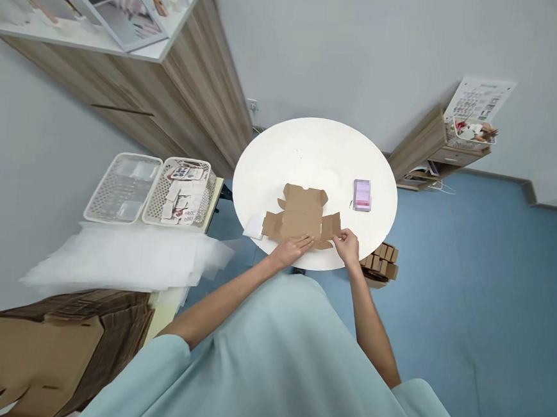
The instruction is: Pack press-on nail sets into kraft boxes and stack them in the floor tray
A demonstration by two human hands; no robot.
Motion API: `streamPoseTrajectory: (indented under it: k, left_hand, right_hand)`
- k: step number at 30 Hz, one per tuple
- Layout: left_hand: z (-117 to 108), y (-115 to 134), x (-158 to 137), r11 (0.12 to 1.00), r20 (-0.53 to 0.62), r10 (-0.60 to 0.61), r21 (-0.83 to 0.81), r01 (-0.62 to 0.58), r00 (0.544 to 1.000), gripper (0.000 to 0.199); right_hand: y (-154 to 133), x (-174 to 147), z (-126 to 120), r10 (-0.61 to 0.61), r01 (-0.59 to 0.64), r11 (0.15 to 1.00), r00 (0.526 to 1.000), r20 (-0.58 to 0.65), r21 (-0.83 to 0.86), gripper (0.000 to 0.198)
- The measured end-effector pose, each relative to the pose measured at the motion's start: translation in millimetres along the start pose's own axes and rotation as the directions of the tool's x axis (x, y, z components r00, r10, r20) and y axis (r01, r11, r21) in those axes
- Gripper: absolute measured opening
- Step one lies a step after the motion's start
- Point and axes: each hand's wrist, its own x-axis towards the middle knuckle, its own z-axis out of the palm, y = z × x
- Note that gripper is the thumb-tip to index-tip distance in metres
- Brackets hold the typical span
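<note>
Cardboard mailer-box blank [302, 224] lies opened out toward the near edge of the white table [322, 148], right in front of me. What seems called for is bending its sides cleanly, so I would hold the middle flat, let each part turn along its scored line, and not force the thin tabs. My left hand [292, 251] rests on the blank's near edge, fingers stretched out and nearly together, laid on it rather than gripping. My right hand [347, 245] is at the outer corner of the right flap [331, 226], thumb and forefinger apparently in a light pinch on it; how the other fingers sit I cannot tell. Just left of the blank is a white sheet [254, 226]; farther off to the right, apart from it, a purple printed pack [362, 196]. Beyond the table stands a wood-grain cabinet [206, 81].
</note>
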Motion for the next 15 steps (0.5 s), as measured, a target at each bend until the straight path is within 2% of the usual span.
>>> streamPoseTrajectory:
  k: [3,8,12,15]
  left_hand:
    - [22,-7,10,0.993,0.157,-0.101,-0.050,0.110,0.982,0.064]
    - [40,-14,10,0.975,0.265,-0.191,-0.063,0.215,0.945,0.065]
    - [44,-17,3,0.967,0.296,-0.225,-0.049,0.250,0.928,0.063]
    - [38,-26,-9,0.947,0.282,-0.294,-0.043,0.318,0.913,0.061]
  right_hand:
    - [31,14,15,0.082,-0.082,0.997,0.995,0.051,0.011,0.017]
    - [63,26,34,0.179,-0.174,0.983,0.977,0.114,-0.052,0.018]
    - [70,30,33,0.203,-0.195,0.977,0.972,0.114,-0.084,0.022]
    - [62,33,30,0.124,-0.116,0.983,0.991,0.047,-0.139,0.043]
